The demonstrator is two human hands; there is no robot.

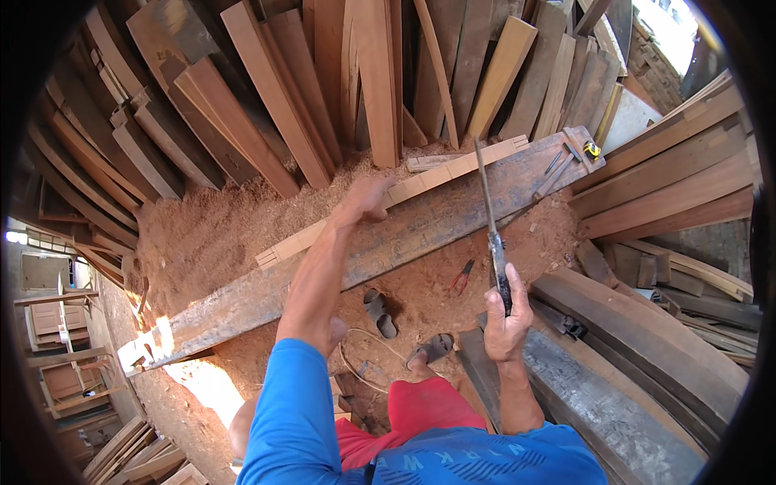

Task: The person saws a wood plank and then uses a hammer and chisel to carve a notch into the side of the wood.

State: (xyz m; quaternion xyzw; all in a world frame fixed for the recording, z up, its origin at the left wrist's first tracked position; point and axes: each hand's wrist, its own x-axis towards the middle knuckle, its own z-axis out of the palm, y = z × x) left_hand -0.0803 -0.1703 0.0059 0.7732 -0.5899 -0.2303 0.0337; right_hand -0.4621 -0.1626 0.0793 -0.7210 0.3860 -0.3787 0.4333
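My left hand (369, 199) is closed over a long, narrow wooden strip (453, 171) with cross lines marked along it. The strip lies along the far edge of a worn plank (404, 238) that serves as a low bench. In my right hand (508, 319) is the dark handle of a hand saw (488, 198), seen nearly edge-on. Its thin blade points up and away, and its tip appears by the strip's right part; I cannot tell whether they touch.
At the plank's right end lie a yellow-and-black tape measure (592, 151) and a wooden-handled tool (554, 179). Red-handled pliers (462, 276) rest on the sawdust-covered ground near my sandaled feet. Upright boards (380, 89) line the far side; stacked timber (647, 323) stands to the right.
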